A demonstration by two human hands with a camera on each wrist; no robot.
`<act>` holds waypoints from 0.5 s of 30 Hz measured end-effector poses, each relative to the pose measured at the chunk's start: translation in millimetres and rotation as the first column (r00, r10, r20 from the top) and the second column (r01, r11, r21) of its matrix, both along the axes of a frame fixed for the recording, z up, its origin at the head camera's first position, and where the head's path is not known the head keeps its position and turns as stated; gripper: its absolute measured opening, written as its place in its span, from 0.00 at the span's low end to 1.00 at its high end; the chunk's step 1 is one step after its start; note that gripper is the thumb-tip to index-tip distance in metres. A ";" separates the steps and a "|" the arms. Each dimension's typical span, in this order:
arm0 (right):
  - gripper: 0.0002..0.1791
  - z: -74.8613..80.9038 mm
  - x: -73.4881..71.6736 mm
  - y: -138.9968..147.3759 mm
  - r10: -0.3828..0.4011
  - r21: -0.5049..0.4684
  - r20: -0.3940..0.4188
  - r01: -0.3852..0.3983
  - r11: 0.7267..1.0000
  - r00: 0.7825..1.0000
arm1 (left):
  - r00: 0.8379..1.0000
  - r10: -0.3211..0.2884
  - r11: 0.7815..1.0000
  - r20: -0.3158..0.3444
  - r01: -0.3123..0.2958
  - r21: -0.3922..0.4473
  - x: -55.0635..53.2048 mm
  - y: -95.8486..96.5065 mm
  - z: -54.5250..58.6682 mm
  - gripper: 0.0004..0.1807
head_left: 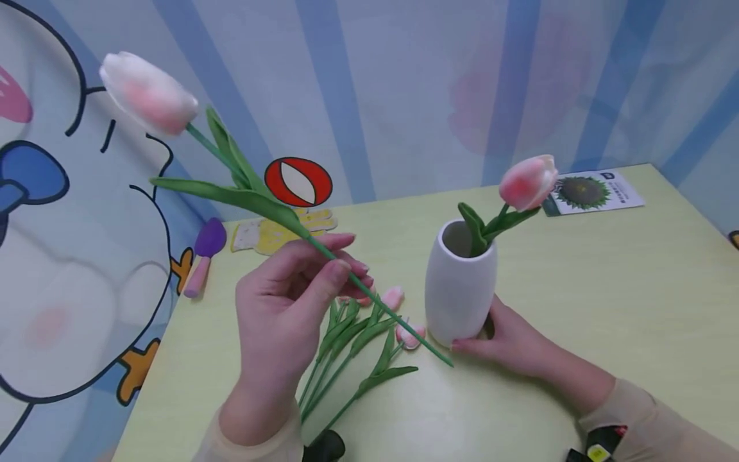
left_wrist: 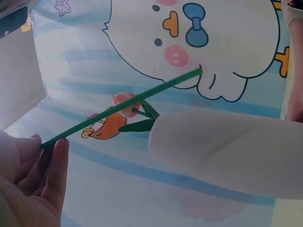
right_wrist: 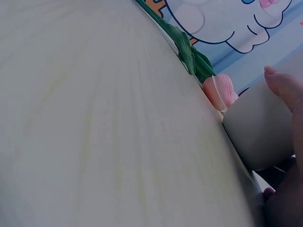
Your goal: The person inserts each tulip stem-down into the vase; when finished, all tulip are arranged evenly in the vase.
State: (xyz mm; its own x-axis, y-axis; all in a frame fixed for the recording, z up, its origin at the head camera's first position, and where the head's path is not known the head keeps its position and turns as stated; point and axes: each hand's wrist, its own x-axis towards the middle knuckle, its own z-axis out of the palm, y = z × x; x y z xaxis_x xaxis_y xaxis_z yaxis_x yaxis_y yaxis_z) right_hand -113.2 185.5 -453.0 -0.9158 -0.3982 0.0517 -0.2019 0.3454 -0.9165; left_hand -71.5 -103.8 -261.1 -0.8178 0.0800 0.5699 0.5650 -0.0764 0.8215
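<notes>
My left hand (head_left: pixel 277 314) pinches the green stem of a pink-and-white artificial tulip (head_left: pixel 149 96) between thumb and fingers. The tulip slants in the air, its bloom up at the left and its stem end low at the right, in front of the table. A white vase (head_left: pixel 460 295) stands to the right, and my right hand (head_left: pixel 516 340) grips it near its base. One pink tulip (head_left: pixel 526 185) leans out of the vase's mouth. Several more tulips (head_left: pixel 352 340) lie on the table between the hands. In the left wrist view the held stem (left_wrist: pixel 123 105) crosses before the vase (left_wrist: pixel 222 153).
On the pale yellow table (head_left: pixel 606 289), a purple toy trowel (head_left: pixel 209 244) with a pink handle and a yellow-and-white glove (head_left: pixel 277 234) lie at the back left. A card with a plant picture (head_left: pixel 594 192) lies at the back right. A cartoon-printed wall sheet (head_left: pixel 398 96) rises behind.
</notes>
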 end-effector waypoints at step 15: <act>0.52 1.1 -0.7 -1.7 -0.002 0.015 0.015 0.002 1.000 1.000 | 0.981 0.041 0.988 -0.191 -0.011 0.155 8.2 12.0 35.1 0.14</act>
State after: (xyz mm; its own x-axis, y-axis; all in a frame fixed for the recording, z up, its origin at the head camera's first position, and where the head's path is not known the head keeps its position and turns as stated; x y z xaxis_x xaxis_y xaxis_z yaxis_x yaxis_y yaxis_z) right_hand -113.9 183.9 -451.9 -0.9172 -0.3972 0.0321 -0.1876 0.3593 -0.9142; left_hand -63.3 -91.9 -226.0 -0.6918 -0.0400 0.7210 0.7152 -0.1756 0.6765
